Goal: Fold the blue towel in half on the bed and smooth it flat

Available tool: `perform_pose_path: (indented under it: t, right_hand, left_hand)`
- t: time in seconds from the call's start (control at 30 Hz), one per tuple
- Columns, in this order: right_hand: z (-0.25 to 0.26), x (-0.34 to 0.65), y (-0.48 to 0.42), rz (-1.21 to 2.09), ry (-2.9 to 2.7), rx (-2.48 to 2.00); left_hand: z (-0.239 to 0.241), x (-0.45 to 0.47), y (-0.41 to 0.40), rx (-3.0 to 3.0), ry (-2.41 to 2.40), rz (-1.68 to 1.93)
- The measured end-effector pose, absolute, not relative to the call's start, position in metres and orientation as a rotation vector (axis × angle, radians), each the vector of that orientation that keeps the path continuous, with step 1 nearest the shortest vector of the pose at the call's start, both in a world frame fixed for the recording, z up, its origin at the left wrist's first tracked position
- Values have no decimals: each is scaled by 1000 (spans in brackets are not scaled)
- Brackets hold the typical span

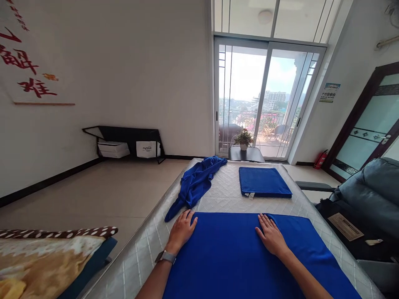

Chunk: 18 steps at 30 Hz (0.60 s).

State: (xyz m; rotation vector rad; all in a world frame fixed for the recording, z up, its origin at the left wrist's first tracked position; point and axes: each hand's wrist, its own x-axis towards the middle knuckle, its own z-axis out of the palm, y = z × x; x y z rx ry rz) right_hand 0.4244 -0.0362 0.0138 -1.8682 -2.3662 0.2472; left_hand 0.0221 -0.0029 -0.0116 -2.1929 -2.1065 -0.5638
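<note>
A blue cloth (224, 257) lies spread on the white quilted mattress (224, 182), its near part running out of the bottom of the view. My left hand (183, 228) rests on its far left corner, fingers stretched out. Flat on the cloth near its far edge lies my right hand (270, 234), fingers extended, with a slight ripple beside it. Beyond my left hand is a crumpled blue cloth (198, 180). A neatly folded blue stack of cloth (264, 182), with white tags at its front edge, sits farther back on the right.
Left of the mattress is a patterned blanket (52, 261). A dark armchair (364, 199) stands close on the right. Behind the mattress, a chair (246, 154) bears a potted plant (243, 139). A black rack (131, 135) with white boxes stands by the wall.
</note>
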Motion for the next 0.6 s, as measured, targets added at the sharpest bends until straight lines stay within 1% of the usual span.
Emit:
perform_pose_path:
  t: [0.17, 0.33, 0.47, 0.6]
  right_hand:
    - [-5, 539, -31, 36, -2124, -2172]
    - [-25, 626, -32, -46, -1927, -2369]
    - [-29, 643, -35, -77, -1879, -2440]
    - [-13, 631, -38, -152, -1826, -2540]
  left_hand:
    - [-13, 22, -2, -2202, -2094, -561]
    - [-12, 21, -2, -2199, -2109, -561]
    - [-11, 20, -2, -2241, -2100, -528]
    - [-10, 21, -1, -2256, -2115, -457]
